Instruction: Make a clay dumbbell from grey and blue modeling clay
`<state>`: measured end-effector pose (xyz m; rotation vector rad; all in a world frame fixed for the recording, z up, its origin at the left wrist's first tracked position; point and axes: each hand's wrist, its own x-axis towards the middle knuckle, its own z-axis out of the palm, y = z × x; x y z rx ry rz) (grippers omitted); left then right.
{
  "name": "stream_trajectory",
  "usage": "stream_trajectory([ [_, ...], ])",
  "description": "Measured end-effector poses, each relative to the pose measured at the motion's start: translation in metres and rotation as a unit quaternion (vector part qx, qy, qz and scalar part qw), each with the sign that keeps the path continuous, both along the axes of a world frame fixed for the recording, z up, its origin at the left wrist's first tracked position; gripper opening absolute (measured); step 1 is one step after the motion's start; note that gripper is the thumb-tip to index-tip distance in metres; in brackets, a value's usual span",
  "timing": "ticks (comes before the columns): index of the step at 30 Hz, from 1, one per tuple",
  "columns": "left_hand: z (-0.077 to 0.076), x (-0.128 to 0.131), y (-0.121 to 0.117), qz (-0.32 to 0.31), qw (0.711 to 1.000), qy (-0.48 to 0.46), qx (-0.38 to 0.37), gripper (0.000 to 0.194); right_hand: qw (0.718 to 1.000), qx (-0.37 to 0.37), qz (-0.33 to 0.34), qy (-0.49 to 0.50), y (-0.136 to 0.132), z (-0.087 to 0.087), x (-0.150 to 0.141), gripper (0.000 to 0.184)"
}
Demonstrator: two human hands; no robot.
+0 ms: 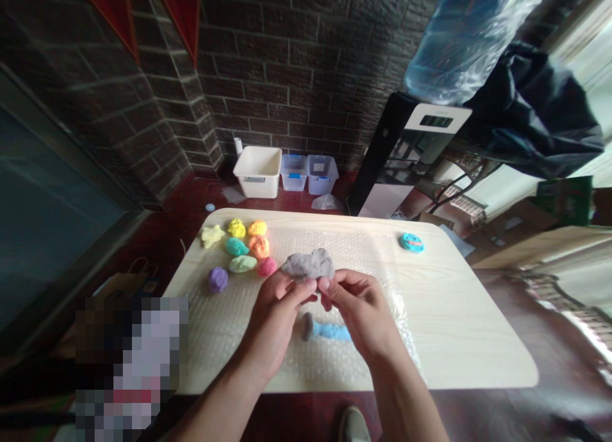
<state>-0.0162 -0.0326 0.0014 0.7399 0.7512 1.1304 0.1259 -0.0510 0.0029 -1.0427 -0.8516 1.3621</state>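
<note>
Left hand and right hand: grips narrow, both pinching grey modelling clay above mid-desk. Risk: uneven pull could tear the thin lump; a dropped piece could stick to bubble wrap.

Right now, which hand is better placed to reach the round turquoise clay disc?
Probably the right hand: it sits on the same side as the round turquoise clay disc, nearer than the left hand. Both hands pinch the grey clay lump, though.
</note>
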Motion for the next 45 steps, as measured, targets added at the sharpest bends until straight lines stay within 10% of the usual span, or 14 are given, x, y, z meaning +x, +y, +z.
stream_trajectory([
  [10, 0.006, 0.001, 0.005, -0.011, 0.987, -0.136, -0.087, 0.012, 0.964, -0.115, 0.086, 0.222, 0.006, -0.008, 0.006, 0.035],
  [19, -0.002, 0.002, -0.001, -0.007, 1.0, 0.023, -0.012, 0.019, 0.998, 0.028, -0.047, -0.025, 0.003, -0.005, -0.008, 0.04],
  [28, 0.001, 0.001, -0.001, -0.093, 0.985, -0.128, -0.069, 0.015, 0.999, 0.002, -0.039, 0.036, 0.003, -0.01, -0.01, 0.043],
  [33, 0.003, 0.002, 0.002, -0.017, 0.985, -0.146, -0.088, 0.006, 0.967, 0.097, -0.179, -0.151, 0.002, -0.006, -0.003, 0.023],
  [37, 0.005, 0.002, 0.005, 0.015, 0.987, -0.153, -0.051, 0.007, 0.92, 0.191, -0.129, -0.316, -0.002, -0.002, -0.001, 0.035],
  [45, 0.003, -0.004, 0.002, 0.081, 0.996, 0.039, 0.007, 0.038, 0.973, 0.122, -0.075, -0.183, -0.002, -0.007, -0.004, 0.021],
])
